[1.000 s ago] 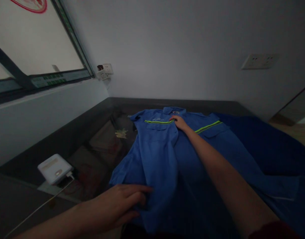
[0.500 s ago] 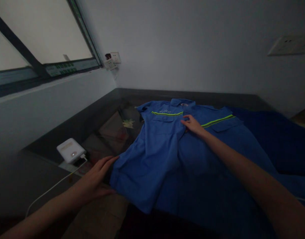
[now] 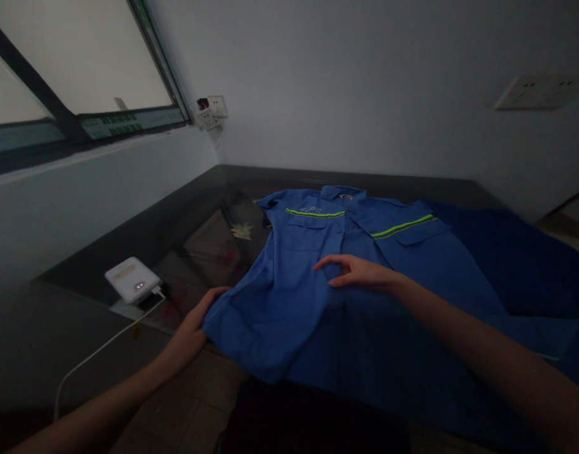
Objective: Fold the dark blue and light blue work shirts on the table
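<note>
A blue work shirt (image 3: pixel 293 277) with short sleeves, a collar and yellow-green stripes across the chest lies spread, front up. Its lower left corner is held by my left hand (image 3: pixel 197 321), whose thumb and fingers are partly hidden by the cloth. Above the middle of the shirt front, near the button edge, hovers my right hand (image 3: pixel 353 271). Its thumb and index finger are apart in a curved shape, and no cloth shows between them. White lettering sits above the left chest pocket.
On the dark glossy table (image 3: pixel 185 195) at left is a white box-shaped device (image 3: pixel 133 279) with a white cable (image 3: pixel 100 347). A pale leaf-like piece (image 3: pixel 242 231) lies beside the shirt. Dark blue cloth (image 3: pixel 520 265) spreads at right. Wall and window border the table.
My right hand has left the chest placket and come down toward the shirt's middle, its fingers opened. My left hand has closed in on the corner and raised it slightly.
</note>
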Demonstrator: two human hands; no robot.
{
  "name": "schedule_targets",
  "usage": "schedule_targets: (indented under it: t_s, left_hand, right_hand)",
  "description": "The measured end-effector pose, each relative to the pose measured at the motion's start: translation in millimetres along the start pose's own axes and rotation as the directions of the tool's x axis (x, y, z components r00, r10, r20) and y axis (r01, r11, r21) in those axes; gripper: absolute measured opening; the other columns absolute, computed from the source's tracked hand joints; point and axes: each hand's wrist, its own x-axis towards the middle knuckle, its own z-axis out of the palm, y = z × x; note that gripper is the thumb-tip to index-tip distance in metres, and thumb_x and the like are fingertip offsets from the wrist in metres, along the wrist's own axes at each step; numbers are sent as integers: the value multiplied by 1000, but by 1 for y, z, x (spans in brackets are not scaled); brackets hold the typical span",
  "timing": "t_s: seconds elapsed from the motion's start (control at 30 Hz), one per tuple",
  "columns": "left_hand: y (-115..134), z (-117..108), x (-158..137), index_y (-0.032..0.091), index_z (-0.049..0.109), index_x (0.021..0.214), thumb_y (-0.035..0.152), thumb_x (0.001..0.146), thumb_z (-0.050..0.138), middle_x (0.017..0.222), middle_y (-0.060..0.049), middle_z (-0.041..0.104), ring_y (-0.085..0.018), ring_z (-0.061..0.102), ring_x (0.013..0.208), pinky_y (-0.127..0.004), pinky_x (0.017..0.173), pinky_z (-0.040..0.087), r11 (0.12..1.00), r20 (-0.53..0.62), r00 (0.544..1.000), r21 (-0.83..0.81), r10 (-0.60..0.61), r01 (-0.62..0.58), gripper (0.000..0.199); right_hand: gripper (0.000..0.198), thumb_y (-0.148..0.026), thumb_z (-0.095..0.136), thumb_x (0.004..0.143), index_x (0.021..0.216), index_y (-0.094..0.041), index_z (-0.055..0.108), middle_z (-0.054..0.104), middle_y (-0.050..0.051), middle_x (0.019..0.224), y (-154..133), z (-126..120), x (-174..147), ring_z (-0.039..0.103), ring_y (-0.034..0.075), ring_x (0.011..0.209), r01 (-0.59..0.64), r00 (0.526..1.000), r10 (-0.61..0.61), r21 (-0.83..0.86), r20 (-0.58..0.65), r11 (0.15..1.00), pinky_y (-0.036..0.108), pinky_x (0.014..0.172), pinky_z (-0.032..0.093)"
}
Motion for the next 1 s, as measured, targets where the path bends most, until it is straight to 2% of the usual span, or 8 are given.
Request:
schedule_targets:
  t_s: [0.17, 0.27, 0.37, 0.5, 0.63, 0.83, 0.93, 1.0]
  left_hand:
    - [-10, -1, -4, 20, 44, 119, 20, 76, 49, 122, -8, 59, -24, 56, 112, -37, 99, 44, 999, -20, 1000, 47, -3, 4, 44]
    - [-11, 0, -5, 18, 45, 117, 21, 75, 51, 118, -9, 60, -24, 58, 109, -37, 97, 45, 999, -18, 1000, 53, -5, 6, 43]
    - [-9, -7, -9, 19, 43, 120, 25, 77, 53, 120, -10, 59, -25, 57, 112, -38, 98, 45, 999, 12, 1000, -36, -22, 23, 45]
    - [-11, -23, -20, 22, 38, 128, 30, 77, 54, 129, -11, 55, -26, 53, 118, -40, 98, 45, 975, 78, 994, -204, -77, 92, 54]
    - [-19, -35, -30, 26, 44, 127, 32, 73, 57, 129, -9, 57, -26, 58, 112, -39, 89, 51, 940, 134, 973, -265, -186, 216, 56]
    - [-20, -29, -35, 29, 47, 127, 33, 71, 52, 127, -4, 56, -19, 65, 86, -29, 67, 55, 791, 176, 872, -369, -456, 488, 56]
    - [-25, -34, -40, 30, 48, 126, 33, 70, 53, 124, -3, 58, -21, 65, 90, -33, 73, 55, 768, 250, 857, -382, -450, 514, 57]
    - [-32, -42, -44, 32, 49, 126, 33, 70, 56, 127, -2, 58, -24, 63, 99, -37, 81, 54, 812, 300, 875, -344, -381, 471, 57]
  right_hand:
    - [35, -34, 76, 68, 99, -21, 68, 52, -4, 70, 3, 33, -23, 40, 7, 55, -26, 1000, 23, -201, -18, 979, 19, 48, 30]
    - [37, -35, 77, 67, 101, -22, 68, 50, -5, 67, 12, 48, -36, 37, 7, 51, -64, 998, 58, -244, -34, 968, 20, 45, 25]
    - [38, -34, 75, 68, 103, -23, 66, 58, -2, 75, 22, 51, -43, 48, 10, 57, -77, 986, 46, -195, -158, 978, 21, 50, 34]
    - [47, -33, 74, 67, 111, -24, 60, 66, 2, 91, 31, 42, -44, 62, 18, 74, -75, 935, 72, 4, -347, 997, 29, 65, 48]
    - [63, -30, 76, 64, 123, -26, 54, 67, 5, 109, 33, 34, -39, 66, 24, 93, -68, 952, 104, 132, -287, 989, 39, 81, 52]
    - [83, -31, 76, 64, 139, -26, 41, 65, 7, 117, 35, 26, -20, 64, 26, 102, 1, 955, 50, 172, -292, 985, 44, 90, 49]
    - [86, -31, 76, 63, 140, -27, 38, 65, 6, 115, 37, 25, -16, 64, 25, 100, 25, 962, 22, 168, -271, 985, 40, 86, 51]
    - [86, -32, 76, 64, 140, -28, 37, 67, 5, 106, 37, 21, -17, 66, 22, 86, -12, 972, 35, 99, -231, 995, 35, 73, 53]
